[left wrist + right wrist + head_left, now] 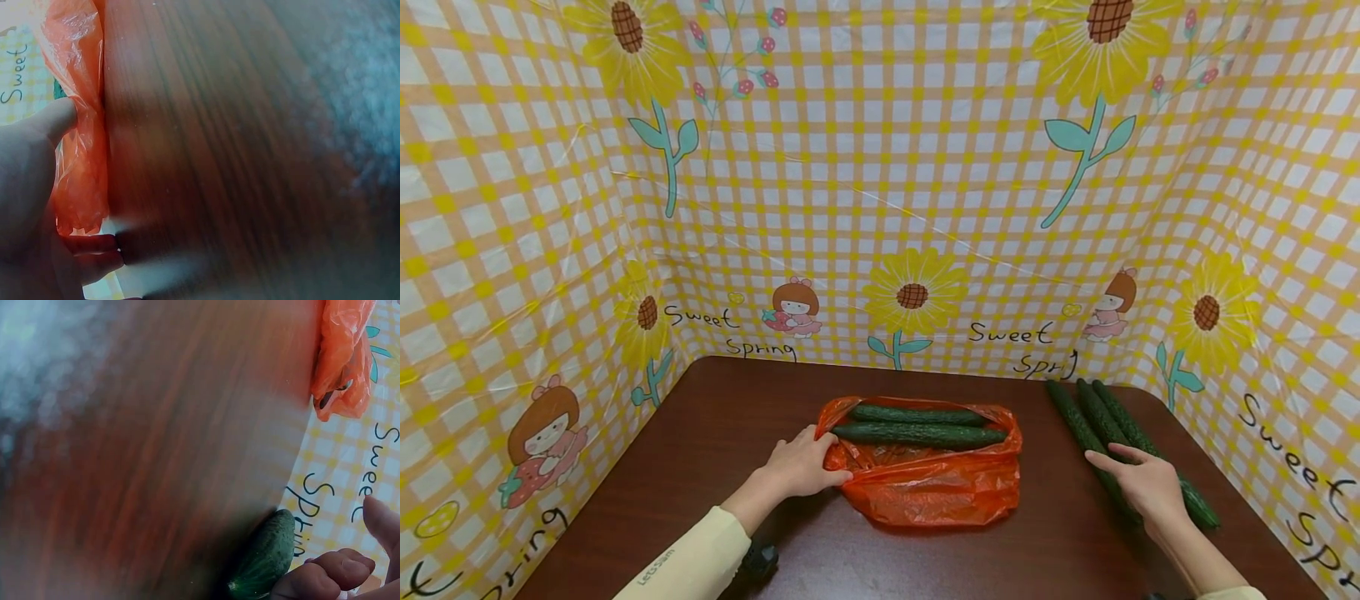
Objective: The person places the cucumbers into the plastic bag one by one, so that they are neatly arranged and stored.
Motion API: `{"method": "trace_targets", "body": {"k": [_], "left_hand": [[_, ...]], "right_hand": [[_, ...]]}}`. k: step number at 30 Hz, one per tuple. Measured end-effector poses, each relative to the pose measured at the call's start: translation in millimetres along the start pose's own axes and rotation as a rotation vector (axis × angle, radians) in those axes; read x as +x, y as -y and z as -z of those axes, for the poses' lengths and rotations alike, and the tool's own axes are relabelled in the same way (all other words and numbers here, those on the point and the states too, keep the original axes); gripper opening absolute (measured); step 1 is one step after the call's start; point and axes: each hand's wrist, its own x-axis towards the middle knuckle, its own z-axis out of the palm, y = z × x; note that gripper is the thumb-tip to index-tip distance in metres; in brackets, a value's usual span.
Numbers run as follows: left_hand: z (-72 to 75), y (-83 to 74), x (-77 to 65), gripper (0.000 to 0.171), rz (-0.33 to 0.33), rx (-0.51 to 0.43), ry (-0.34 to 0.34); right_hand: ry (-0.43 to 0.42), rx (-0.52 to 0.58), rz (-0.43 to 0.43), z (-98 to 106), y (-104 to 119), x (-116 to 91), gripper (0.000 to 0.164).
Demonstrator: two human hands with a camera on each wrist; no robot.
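An orange-red plastic bag [936, 492] lies on the table with its mouth spread open. Two cucumbers [921, 434] lie side by side inside it. At the bag's left end, my left hand [801, 467] holds the edge, thumb on the near side and fingers toward the far side. In the left wrist view the thumb [61, 119] presses against the plastic. On the right, three more cucumbers [1070, 414] lie lengthwise. My right hand [1150, 487] is over them with thumb and fingers apart. The right wrist view shows its fingertips [347, 570] beside one cucumber's end [265, 553].
The dark brown table [737, 408] reaches back to a checked cloth wall [850, 208] with sunflowers, and similar cloth rises on both sides. Bare tabletop lies between the bag and the right-hand cucumbers. A small black object [762, 560] shows beside the left sleeve.
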Motion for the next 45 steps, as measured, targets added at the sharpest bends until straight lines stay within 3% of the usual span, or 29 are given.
{"method": "trace_targets", "body": {"k": [11, 24, 33, 45], "left_hand": [[-0.8, 1.4, 0.0, 0.074, 0.008, -0.007, 0.015], [-4.0, 1.7, -2.6, 0.072, 0.002, -0.015, 0.019], [-0.8, 2.4, 0.8, 0.072, -0.011, -0.013, -0.001], [2.0, 1.7, 0.2, 0.07, -0.024, -0.003, 0.001]], "right_hand": [[0.01, -0.105, 0.006, 6.1, -6.9, 4.0, 0.09], [0.029, -0.181, 0.045, 8.0, -13.6, 8.9, 0.059], [0.078, -0.122, 0.037, 7.1, -13.7, 10.4, 0.071], [0.093, -0.177, 0.041, 7.7, -16.5, 13.7, 0.076]]}}
